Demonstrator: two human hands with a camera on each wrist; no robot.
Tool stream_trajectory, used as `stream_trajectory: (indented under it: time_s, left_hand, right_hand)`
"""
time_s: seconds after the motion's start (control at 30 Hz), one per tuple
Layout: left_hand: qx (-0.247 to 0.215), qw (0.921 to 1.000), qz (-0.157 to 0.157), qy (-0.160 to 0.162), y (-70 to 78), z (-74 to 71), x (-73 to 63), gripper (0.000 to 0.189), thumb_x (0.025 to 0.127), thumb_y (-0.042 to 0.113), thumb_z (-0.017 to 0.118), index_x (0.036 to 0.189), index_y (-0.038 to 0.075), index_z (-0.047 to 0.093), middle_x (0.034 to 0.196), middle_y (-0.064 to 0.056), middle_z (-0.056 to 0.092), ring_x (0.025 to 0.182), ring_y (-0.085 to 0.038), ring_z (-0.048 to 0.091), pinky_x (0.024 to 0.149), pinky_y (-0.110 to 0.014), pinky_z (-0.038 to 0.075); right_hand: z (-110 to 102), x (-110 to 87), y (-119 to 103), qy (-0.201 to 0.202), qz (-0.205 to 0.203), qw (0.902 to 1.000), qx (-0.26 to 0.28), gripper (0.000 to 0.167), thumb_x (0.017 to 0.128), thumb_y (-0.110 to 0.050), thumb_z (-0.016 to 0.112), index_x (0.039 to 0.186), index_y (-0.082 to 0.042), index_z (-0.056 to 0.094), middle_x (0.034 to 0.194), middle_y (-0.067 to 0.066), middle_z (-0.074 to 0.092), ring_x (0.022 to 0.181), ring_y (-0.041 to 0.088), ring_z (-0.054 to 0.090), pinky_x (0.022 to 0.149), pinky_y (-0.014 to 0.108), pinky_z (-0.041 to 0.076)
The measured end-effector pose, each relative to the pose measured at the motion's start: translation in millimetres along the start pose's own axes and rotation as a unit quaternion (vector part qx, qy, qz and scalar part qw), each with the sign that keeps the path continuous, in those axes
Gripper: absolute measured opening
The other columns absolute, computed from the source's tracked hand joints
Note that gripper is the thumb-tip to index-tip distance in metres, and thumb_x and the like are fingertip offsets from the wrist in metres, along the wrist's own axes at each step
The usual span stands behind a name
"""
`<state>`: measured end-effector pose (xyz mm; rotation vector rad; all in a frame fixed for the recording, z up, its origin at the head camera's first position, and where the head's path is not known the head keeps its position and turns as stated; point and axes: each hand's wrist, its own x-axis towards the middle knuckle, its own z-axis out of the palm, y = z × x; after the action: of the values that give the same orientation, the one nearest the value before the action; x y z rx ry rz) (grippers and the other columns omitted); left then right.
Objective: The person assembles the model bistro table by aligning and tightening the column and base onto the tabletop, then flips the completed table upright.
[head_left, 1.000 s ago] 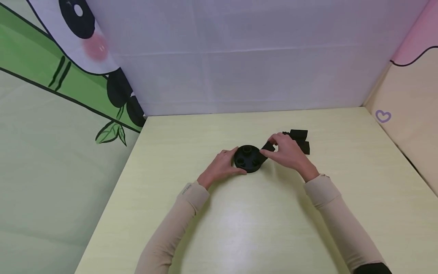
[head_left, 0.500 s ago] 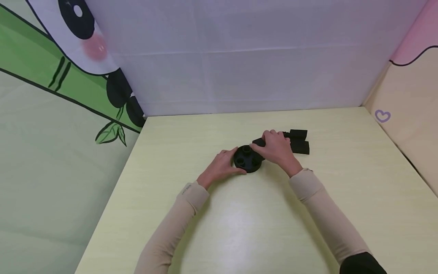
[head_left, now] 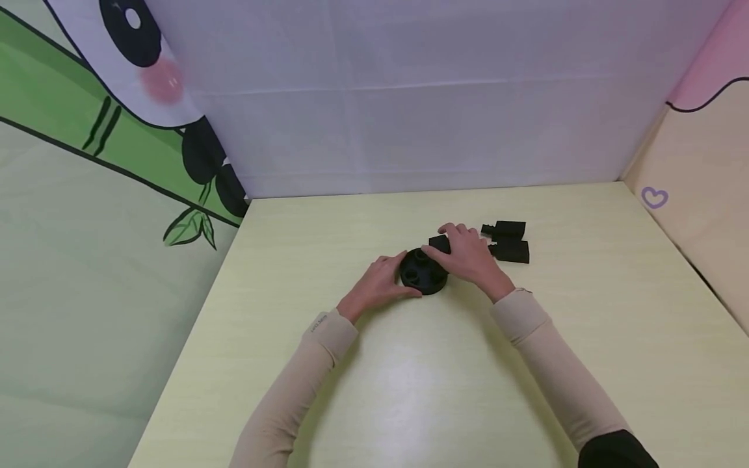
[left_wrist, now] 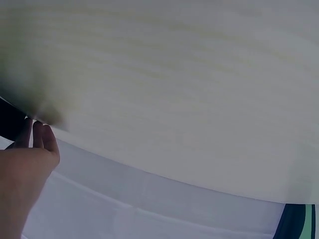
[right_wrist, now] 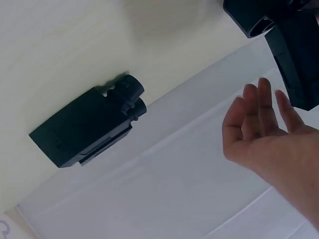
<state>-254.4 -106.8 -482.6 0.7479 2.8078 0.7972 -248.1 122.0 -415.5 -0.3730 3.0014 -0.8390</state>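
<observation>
A round black disc [head_left: 417,281] with raised sockets lies near the middle of the table. My left hand [head_left: 380,283] grips its left side, thumb at the near rim and fingers at the far rim. In the left wrist view, only a dark edge of the disc [left_wrist: 10,122] shows past the fingertips. My right hand [head_left: 466,257] holds a black block [head_left: 440,243] at the disc's far right rim, between thumb and fingers. In the right wrist view, the block [right_wrist: 295,62] slants beside an open socket [right_wrist: 256,22]; its inner end is hidden.
Two more black blocks with narrow, peg-like ends, a far one [head_left: 510,229] and a near one [head_left: 510,251], lie side by side right of my right hand. A pale wall [head_left: 439,136] rises at the table's [head_left: 404,377] back edge.
My right hand has moved left with the block, now turned and over the disc's far right rim. Both loose blocks are uncovered. My left hand and the disc have stayed put.
</observation>
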Motion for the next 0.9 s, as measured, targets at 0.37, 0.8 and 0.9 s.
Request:
stream_trajectory:
  time_s: [0.37, 0.8, 0.9]
  left_hand:
    - [0.002, 0.9999, 0.009, 0.005, -1.9, 0.1, 1.8, 0.098, 0.085, 0.052, 0.084, 0.159, 0.006, 0.038, 0.148, -0.013, 0.056, 0.135, -0.035, 0.047, 0.111, -0.048, 0.041]
    - [0.002, 0.9998, 0.015, 0.009, -2.4, 1.4, 0.3, 0.096, 0.084, 0.050, 0.085, 0.158, 0.007, 0.040, 0.147, -0.012, 0.057, 0.133, -0.034, 0.048, 0.110, -0.048, 0.041]
    - [0.000, 0.9998, 0.017, 0.012, -2.1, 1.0, 0.2, 0.096, 0.084, 0.050, 0.085, 0.157, 0.008, 0.041, 0.146, -0.012, 0.058, 0.133, -0.034, 0.048, 0.110, -0.048, 0.041]
  right_hand:
    - [-6.1, -9.9, 22.4, 0.007, -0.066, 0.9972, 0.034, 0.056, 0.101, -0.046, 0.064, 0.129, 0.002, 0.062, 0.109, 0.019, 0.059, 0.098, 0.036, 0.055, 0.089, 0.052, 0.045]
    - [-5.5, -13.4, 19.2, 0.034, -0.051, 0.9980, 0.014, 0.051, 0.099, -0.045, 0.065, 0.115, 0.003, 0.064, 0.100, 0.018, 0.062, 0.094, 0.033, 0.055, 0.080, 0.049, 0.048]
    - [-6.7, -14.6, 19.2, 0.035, -0.042, 0.9984, 0.010, 0.052, 0.099, -0.048, 0.064, 0.107, 0.003, 0.064, 0.095, 0.017, 0.061, 0.090, 0.034, 0.054, 0.075, 0.048, 0.047]
